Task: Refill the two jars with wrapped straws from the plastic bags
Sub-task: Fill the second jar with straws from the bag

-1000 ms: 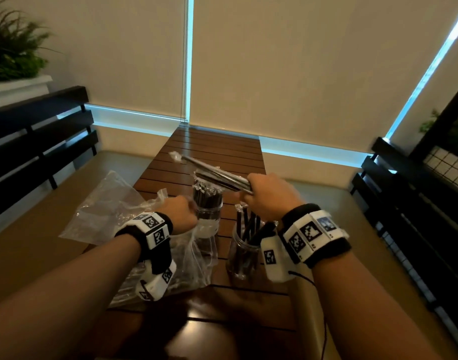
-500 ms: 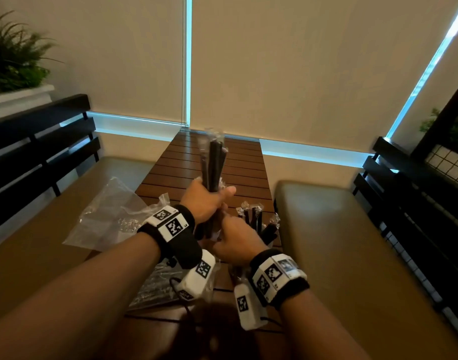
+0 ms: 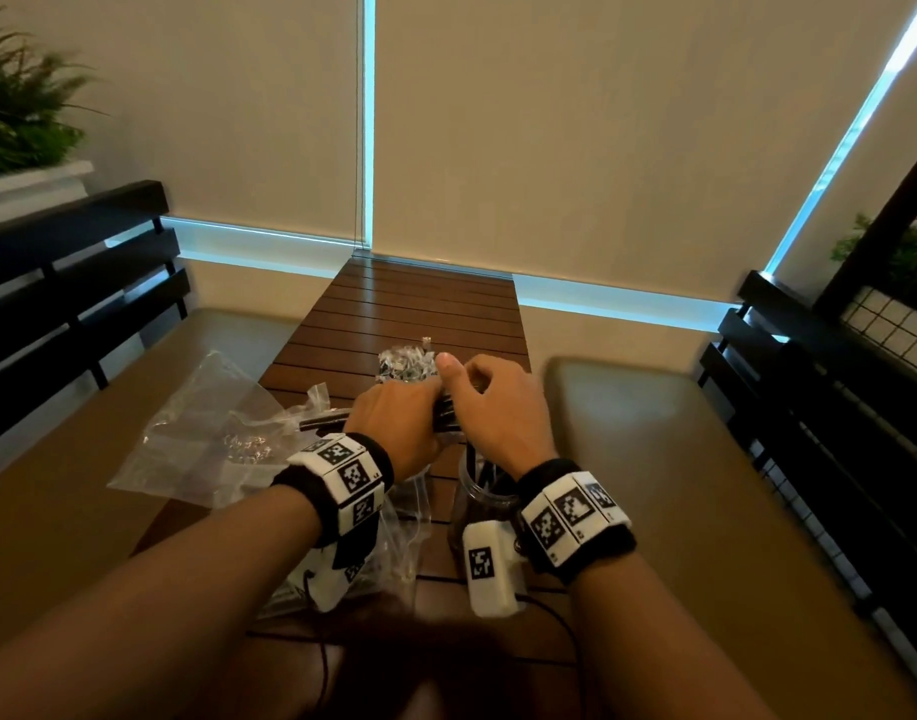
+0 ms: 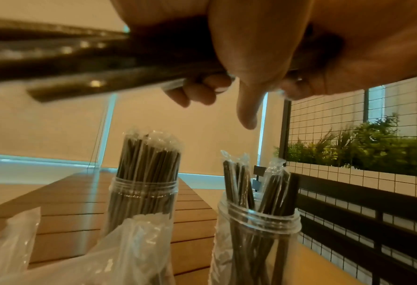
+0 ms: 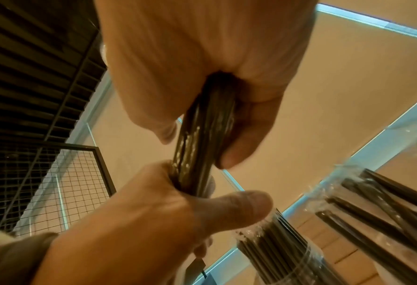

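A bundle of dark wrapped straws (image 3: 324, 423) lies sideways between my two hands, just above the jars. My left hand (image 3: 394, 423) grips its middle, fingers curled round it (image 4: 226, 77). Beside it, my right hand (image 3: 493, 402) holds the bundle's other end (image 5: 202, 142), thumb and fingers wrapped round the straws. The far jar (image 4: 141, 192) is packed tight with straws; their crinkled wrapper tops (image 3: 404, 363) show past my knuckles. The near jar (image 4: 258, 221) holds fewer straws, leaning loosely, and sits under my right wrist (image 3: 477, 491).
Clear plastic bags (image 3: 212, 444) lie crumpled on the slatted wooden table (image 3: 420, 304) to the left of the jars, one reaching in front of them (image 4: 105, 260). Cushioned benches flank the table. A black wire grid with plants (image 4: 373, 154) stands on the right.
A second ago my right hand alone held the bundle level while the left was at the far jar. Both hands then stood it upright; now it lies sideways, lower over the jars.
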Demonstrator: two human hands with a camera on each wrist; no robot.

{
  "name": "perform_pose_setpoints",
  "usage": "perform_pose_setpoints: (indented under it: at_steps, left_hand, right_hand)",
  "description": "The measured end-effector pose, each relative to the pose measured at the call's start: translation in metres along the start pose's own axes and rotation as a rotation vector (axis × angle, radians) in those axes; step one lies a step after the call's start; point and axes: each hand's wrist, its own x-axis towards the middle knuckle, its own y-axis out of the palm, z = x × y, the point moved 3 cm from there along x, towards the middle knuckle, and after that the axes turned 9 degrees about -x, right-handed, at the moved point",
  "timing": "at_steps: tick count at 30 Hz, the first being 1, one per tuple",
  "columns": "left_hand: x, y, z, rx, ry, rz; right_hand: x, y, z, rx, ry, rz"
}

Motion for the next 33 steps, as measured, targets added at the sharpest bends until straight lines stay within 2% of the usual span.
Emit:
perform_pose_setpoints:
  at_steps: [3,7,13,16,19,21,24,29,33]
  left_hand:
    - [-0.002,0.005,0.001,0.032,0.013,0.024]
    - [-0.005,0.009,0.009,-0.141,0.006,0.095]
    - [-0.003,0.007,0.014,-0.083,-0.056,0.097]
    - [0.0,0.01,0.01,-0.153,-0.11,0.077]
    - [0.002,0.01,0.009,-0.239,-0.142,0.056]
    - [0.003,0.011,0.003,-0.292,-0.124,0.049]
    - [0.003,0.018,-0.009,-0.398,-0.107,0.061]
    - [0.009,0.026,-0.025,-0.54,-0.093,0.081]
    - [0.014,0.035,-0.023,-0.465,-0.063,0.196]
  right_hand:
    - [-0.003,0.003,-0.011,-0.04,-0.007,-0.068]
    - [-0.001,-0.013,-0.018,-0.06,-0.056,-0.182]
    - [0.001,-0.024,-0.022,-0.033,0.003,-0.253]
    - [-0.001,-0.021,-0.023,0.152,0.06,-0.286]
    - [-0.002,-0.02,-0.032,0.488,0.137,-0.221]
    - [-0.004,-0.021,-0.031,0.576,0.156,-0.187]
    - [0.0,-0.031,-0.028,0.533,0.173,-0.268]
    - [0.009,-0.049,-0.021,0.424,0.12,-0.335]
    - [0.015,-0.077,-0.014,0.272,0.061,-0.46]
